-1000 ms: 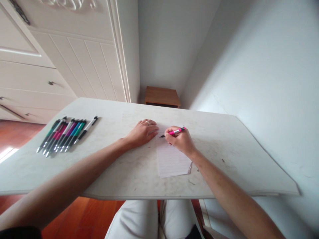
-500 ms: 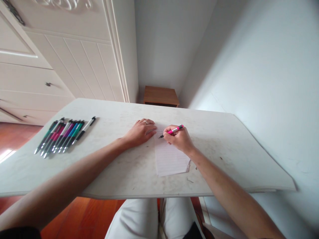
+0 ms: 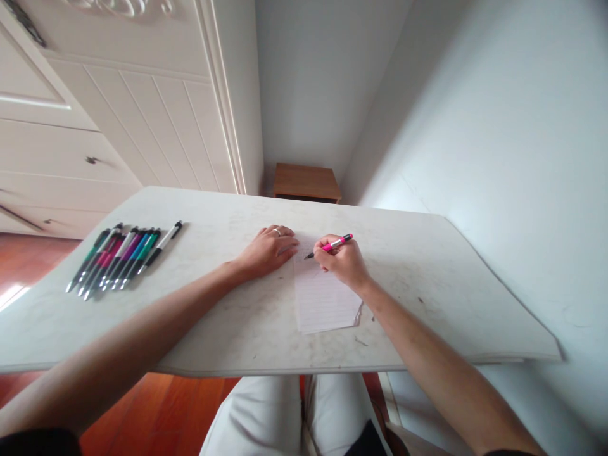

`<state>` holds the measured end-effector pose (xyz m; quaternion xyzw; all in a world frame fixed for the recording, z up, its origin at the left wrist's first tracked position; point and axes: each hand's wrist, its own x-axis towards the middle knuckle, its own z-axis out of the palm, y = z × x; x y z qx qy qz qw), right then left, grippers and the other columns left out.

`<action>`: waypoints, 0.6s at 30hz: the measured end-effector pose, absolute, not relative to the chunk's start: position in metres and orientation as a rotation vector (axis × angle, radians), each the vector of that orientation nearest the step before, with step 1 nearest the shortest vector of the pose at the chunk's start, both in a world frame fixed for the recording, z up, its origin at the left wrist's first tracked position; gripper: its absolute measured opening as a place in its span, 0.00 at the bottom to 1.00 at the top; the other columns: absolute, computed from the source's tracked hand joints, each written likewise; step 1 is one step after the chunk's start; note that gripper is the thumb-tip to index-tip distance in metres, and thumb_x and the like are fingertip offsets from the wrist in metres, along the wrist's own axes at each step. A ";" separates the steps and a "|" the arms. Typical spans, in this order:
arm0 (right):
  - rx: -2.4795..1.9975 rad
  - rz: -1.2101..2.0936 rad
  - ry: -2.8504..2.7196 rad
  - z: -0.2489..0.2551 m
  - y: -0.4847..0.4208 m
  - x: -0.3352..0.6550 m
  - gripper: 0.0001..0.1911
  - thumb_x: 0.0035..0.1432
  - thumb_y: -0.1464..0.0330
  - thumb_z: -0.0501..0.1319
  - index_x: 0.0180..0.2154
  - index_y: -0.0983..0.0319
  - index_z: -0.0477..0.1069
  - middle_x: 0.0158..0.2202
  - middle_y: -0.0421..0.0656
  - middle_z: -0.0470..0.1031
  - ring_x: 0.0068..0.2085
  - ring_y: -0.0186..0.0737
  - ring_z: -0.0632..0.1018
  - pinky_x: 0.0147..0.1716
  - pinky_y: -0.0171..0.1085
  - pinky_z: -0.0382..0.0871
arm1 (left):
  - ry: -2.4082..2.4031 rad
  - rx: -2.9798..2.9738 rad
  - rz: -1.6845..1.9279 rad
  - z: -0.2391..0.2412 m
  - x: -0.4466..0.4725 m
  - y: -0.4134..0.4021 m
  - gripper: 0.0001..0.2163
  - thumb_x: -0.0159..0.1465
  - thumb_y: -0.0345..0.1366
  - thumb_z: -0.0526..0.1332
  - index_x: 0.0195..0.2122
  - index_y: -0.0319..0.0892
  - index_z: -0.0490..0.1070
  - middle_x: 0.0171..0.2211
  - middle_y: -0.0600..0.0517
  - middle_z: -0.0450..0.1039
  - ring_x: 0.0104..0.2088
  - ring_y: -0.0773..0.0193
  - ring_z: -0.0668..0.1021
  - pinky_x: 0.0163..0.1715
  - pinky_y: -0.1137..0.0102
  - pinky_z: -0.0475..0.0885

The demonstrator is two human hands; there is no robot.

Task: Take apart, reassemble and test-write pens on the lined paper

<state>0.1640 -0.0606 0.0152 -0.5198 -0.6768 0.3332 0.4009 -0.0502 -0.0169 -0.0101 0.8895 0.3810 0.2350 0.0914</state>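
A pink pen with a black tip and a silver band is pinched in my right hand. Its point meets the upper left part of a lined sheet of paper, where some small faint writing shows. My left hand, with a ring on one finger, lies flat on the table, fingers stretched out. Its fingertips rest at the paper's upper left edge. Part of the sheet's top is hidden by my right hand.
Several pens in different colours lie side by side on the left of the white table. A white cabinet stands beyond it, a small wooden stand behind. A pale wall borders the right side.
My right hand has shifted slightly to the right along the paper with the pink pen, whose tip has moved a little right and up. My left hand stays in place.
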 end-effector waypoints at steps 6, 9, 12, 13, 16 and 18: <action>-1.333 0.877 -1.733 0.020 -0.062 0.163 0.05 0.49 0.67 0.60 0.25 0.62 0.72 0.15 0.36 0.69 0.18 0.31 0.71 0.19 0.29 0.62 | 1.126 2.639 0.700 -0.010 -0.050 -0.017 0.14 0.68 0.41 0.54 0.46 0.45 0.77 0.51 0.44 0.74 0.53 0.53 0.73 0.55 0.57 0.67; -1.326 0.882 -1.733 0.021 -0.063 0.163 0.05 0.48 0.67 0.60 0.25 0.62 0.73 0.15 0.36 0.69 0.18 0.32 0.71 0.20 0.29 0.63 | 1.135 2.635 0.696 -0.010 -0.050 -0.017 0.14 0.68 0.41 0.54 0.46 0.45 0.78 0.51 0.44 0.74 0.52 0.53 0.73 0.55 0.56 0.67; -1.302 0.901 -1.746 0.020 -0.063 0.162 0.05 0.48 0.67 0.60 0.24 0.62 0.72 0.15 0.36 0.68 0.17 0.31 0.69 0.19 0.29 0.62 | 1.130 2.632 0.703 -0.010 -0.050 -0.017 0.15 0.68 0.42 0.54 0.47 0.45 0.77 0.51 0.44 0.74 0.53 0.53 0.73 0.55 0.56 0.67; -1.305 0.886 -1.738 0.020 -0.063 0.163 0.05 0.48 0.67 0.60 0.24 0.62 0.71 0.15 0.36 0.68 0.17 0.31 0.69 0.19 0.29 0.61 | 1.127 2.632 0.706 -0.010 -0.050 -0.017 0.15 0.68 0.42 0.54 0.47 0.45 0.78 0.51 0.44 0.74 0.53 0.53 0.73 0.55 0.56 0.67; -1.331 0.814 -1.683 0.019 -0.062 0.164 0.05 0.48 0.67 0.60 0.25 0.62 0.71 0.15 0.36 0.68 0.18 0.32 0.69 0.19 0.30 0.60 | 1.124 2.631 0.710 -0.010 -0.050 -0.017 0.15 0.68 0.42 0.54 0.46 0.44 0.78 0.51 0.44 0.74 0.52 0.53 0.73 0.54 0.56 0.67; -1.341 0.793 -1.675 0.019 -0.062 0.165 0.05 0.48 0.67 0.60 0.25 0.62 0.71 0.16 0.36 0.68 0.19 0.32 0.69 0.19 0.30 0.61 | 1.128 2.628 0.706 -0.009 -0.050 -0.018 0.15 0.68 0.42 0.54 0.46 0.45 0.78 0.50 0.44 0.74 0.52 0.53 0.74 0.54 0.56 0.67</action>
